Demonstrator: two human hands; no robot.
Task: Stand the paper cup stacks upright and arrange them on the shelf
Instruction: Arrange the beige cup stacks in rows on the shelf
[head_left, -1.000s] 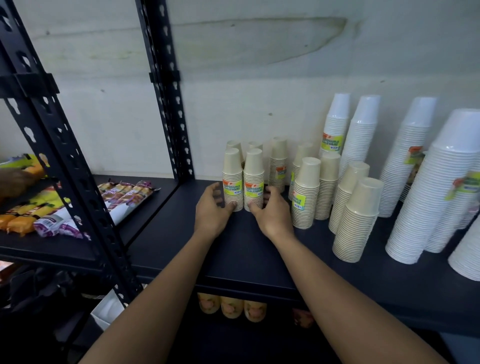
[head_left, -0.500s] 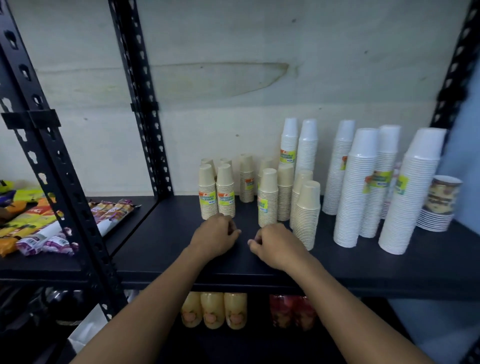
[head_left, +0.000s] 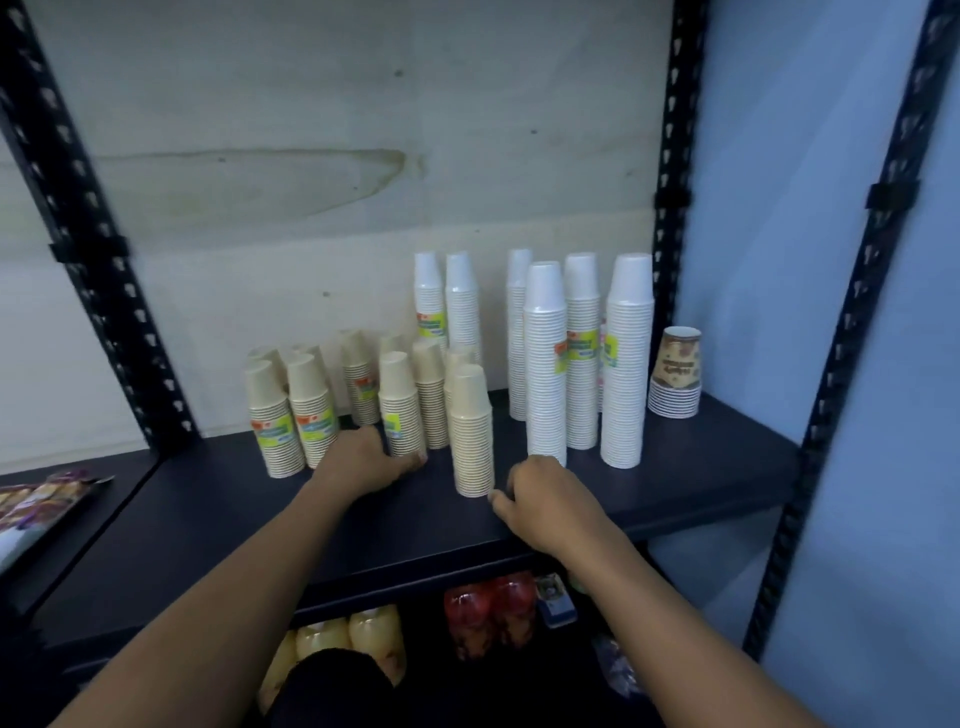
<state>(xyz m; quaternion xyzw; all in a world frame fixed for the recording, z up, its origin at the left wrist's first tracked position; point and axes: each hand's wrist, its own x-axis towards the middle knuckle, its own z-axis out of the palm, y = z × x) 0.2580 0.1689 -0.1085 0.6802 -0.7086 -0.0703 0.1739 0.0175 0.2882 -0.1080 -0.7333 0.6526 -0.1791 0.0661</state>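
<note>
My left hand (head_left: 366, 460) rests low on the shelf (head_left: 218, 514) at centre frame, fingers curled together against the foot of a labelled cream stack (head_left: 401, 410); I cannot tell whether they truly pinch it or only press at its base. My right hand (head_left: 545, 501), just right of centre, is loosely curled with nothing in it, its fingertips (head_left: 493, 496) touching or all but touching the bottom of the front cream stack (head_left: 470, 431). Every stack I can see stands upright, so what is left, as I judge it, is tidying the rows. To do that well I should push from the very bottom, where the cups sit on the board, and slide rather than lift, since a push higher up would tip the column. The front stack stands forward of the others, so I would ease it back toward the cream group behind it with slow, even pressure. Left of centre the two labelled stacks (head_left: 296, 415) look set. The tall white stacks (head_left: 545, 364) right of centre stand close together and would topple most readily, so my right wrist should stay clear of them. At the far right the printed cup stack (head_left: 675, 374) stands apart, and below the shelf bottles (head_left: 332, 644) show at the bottom of the frame.
</note>
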